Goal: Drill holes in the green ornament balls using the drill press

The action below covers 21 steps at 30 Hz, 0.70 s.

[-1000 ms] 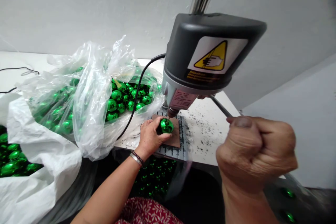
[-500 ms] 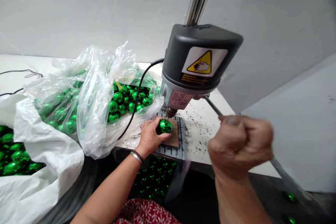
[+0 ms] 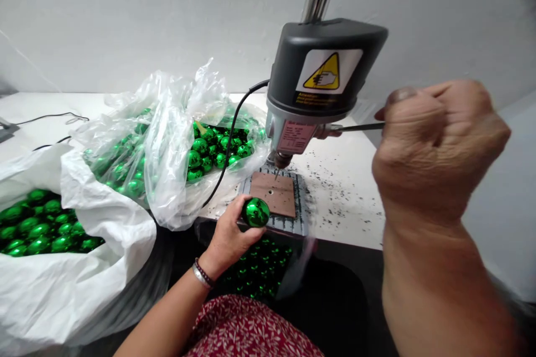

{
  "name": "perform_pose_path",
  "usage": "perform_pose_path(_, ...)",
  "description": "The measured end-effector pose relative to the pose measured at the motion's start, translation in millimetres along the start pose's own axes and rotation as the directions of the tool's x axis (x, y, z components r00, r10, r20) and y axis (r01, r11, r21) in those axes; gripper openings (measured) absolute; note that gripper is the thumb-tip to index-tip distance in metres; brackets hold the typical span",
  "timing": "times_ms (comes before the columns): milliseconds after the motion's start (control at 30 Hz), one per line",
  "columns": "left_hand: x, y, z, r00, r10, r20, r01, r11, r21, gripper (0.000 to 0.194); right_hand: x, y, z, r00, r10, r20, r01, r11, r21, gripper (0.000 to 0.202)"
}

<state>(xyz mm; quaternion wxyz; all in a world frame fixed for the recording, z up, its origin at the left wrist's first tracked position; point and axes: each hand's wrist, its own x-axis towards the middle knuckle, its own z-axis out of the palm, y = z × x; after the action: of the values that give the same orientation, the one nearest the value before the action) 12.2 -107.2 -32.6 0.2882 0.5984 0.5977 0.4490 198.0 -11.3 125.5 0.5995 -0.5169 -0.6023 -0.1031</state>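
Ball (image 3: 256,212), green, at seven o'clock from drill bit (image 3: 277,173), pinched by our left hand (image 3: 231,234), thumb (image 3: 253,233) at its six o'clock; our right hand (image 3: 438,150), fisted at three o'clock, grips the lever (image 3: 360,128).

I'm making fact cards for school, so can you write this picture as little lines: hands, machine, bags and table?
Left hand: holds a shiny green ball
Right hand: closed on the lever
Drill machine: bit pointing down over a brown board
Bags: clear bag and white sack, green balls in both
Table: dark flecks scattered on top
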Motion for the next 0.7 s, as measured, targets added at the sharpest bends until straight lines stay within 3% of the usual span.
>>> perform_pose_path(200,-25.0,-1.9,-7.3,0.999,-0.03,0.028,0.03,1.0,0.004,0.058,1.9,-2.6,-2.0,0.998,0.036,0.056,-0.034,0.999,-0.03,0.034)
perform_pose_path(367,-35.5,-3.7,-11.6,0.978,0.008,0.209,-0.029,0.995,0.095,0.074,2.2,-1.5,-1.4,0.998,0.048,0.052,-0.048,0.999,-0.012,0.032)
perform_pose_path(433,-30.6,-3.5,-20.1,0.979,0.027,0.202,-0.057,0.988,0.144,0.076,2.5,-1.7,-0.9,0.996,0.072,0.052,-0.07,0.997,-0.036,0.027)
perform_pose_path(567,14.0,2.4,-55.8,0.989,0.147,-0.009,-0.136,0.937,0.321,0.034,2.7,-2.8,-0.5,0.998,0.054,0.044,-0.052,0.998,-0.037,0.026)
perform_pose_path(633,49.8,6.2,-78.0,0.975,0.182,-0.129,-0.095,0.862,0.498,0.036,2.7,-2.9,-0.1,0.997,0.061,0.037,-0.06,0.998,-0.033,0.026)
perform_pose_path(700,84.8,7.1,-97.0,0.98,0.085,-0.18,0.061,0.735,0.675,0.043,2.7,-2.2,0.7,0.997,0.073,0.035,-0.071,0.997,-0.036,0.025)
